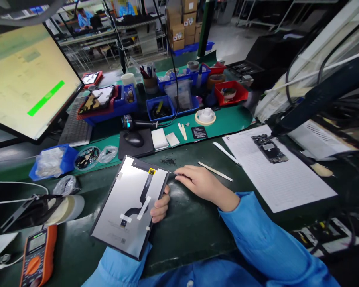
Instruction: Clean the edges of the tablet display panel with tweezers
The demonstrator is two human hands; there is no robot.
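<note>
A tablet screen panel (112,211), silver back facing up, is tilted above the dark green bench. My left hand (160,205) supports it from beneath, its fingers curled round the right edge; the palm is hidden. On the panel's back are a black flex cable (144,193), strips of white tape and a yellow-edged connector (152,172). My right hand (202,184) pinches a thin pointed metal tool (173,172), whose tip is at the panel's upper right corner. Whether the tip touches the panel I cannot tell.
A white pen (226,154) and a pale stick (215,171) lie beyond my right hand. Farther right, a circuit board (269,148) rests on a paper sheet (299,187). An orange multimeter (37,255) is at left. Blue bins (160,108) and a monitor (32,75) stand behind.
</note>
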